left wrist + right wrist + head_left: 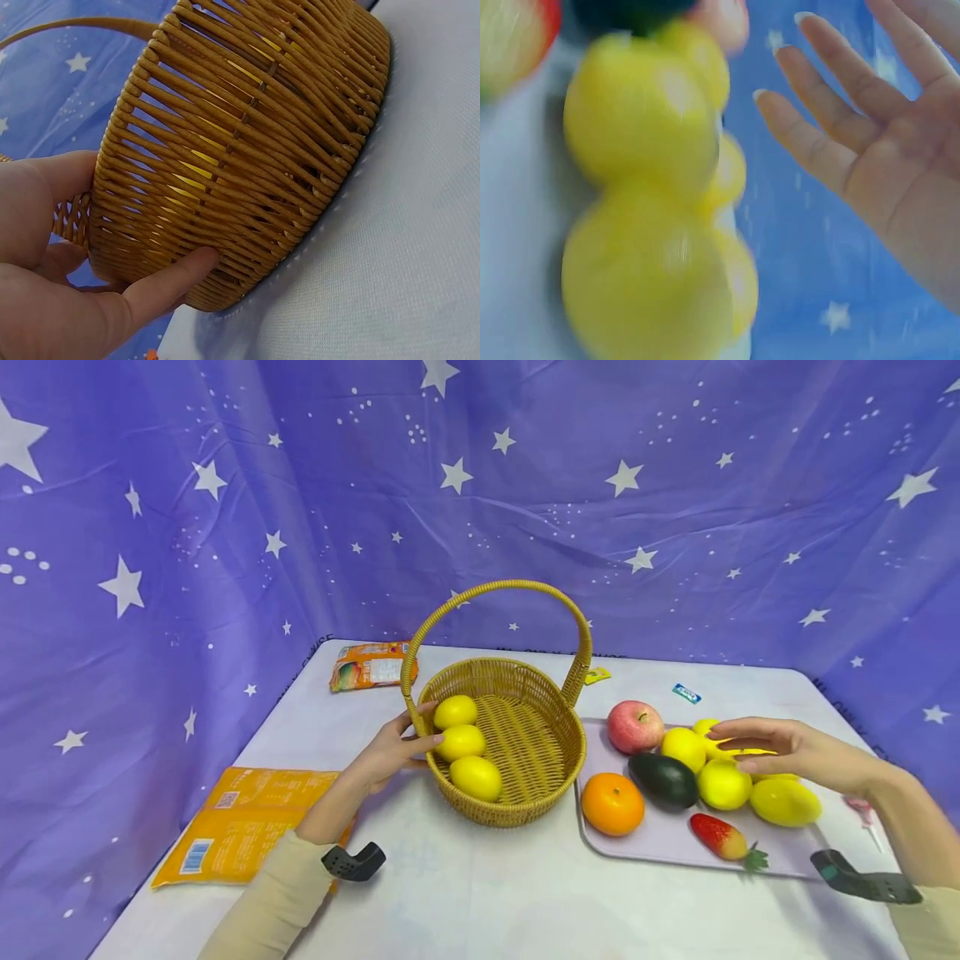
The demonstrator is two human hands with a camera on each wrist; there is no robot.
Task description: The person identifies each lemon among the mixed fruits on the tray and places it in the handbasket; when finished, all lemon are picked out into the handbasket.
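- The left hand [386, 756] grips the basket [525, 752] at the left of its rim; in the left wrist view a fingertip presses the outer weave.
- The basket stands upright on the table [465, 893], left of the tray [652, 845], its handle arching over it.
- Three lemons [461, 742] lie in a row inside, along the basket's left wall.
- The right hand [810, 752] is open above the tray, fingers apart, over a cluster of yellow fruits [723, 784].
- Also on the tray: an apple [634, 727] at the back, an avocado [663, 781] beside the yellow fruits, an orange [612, 804] at the left and a strawberry [720, 837] near the front edge.
- A large orange bag [247, 822] lies partly behind the left forearm; a small orange bag [372, 667] lies behind it, near the basket.
- A blue wrapper [686, 693] lies behind the tray.
- A starry curtain [525, 510] hangs behind the table.
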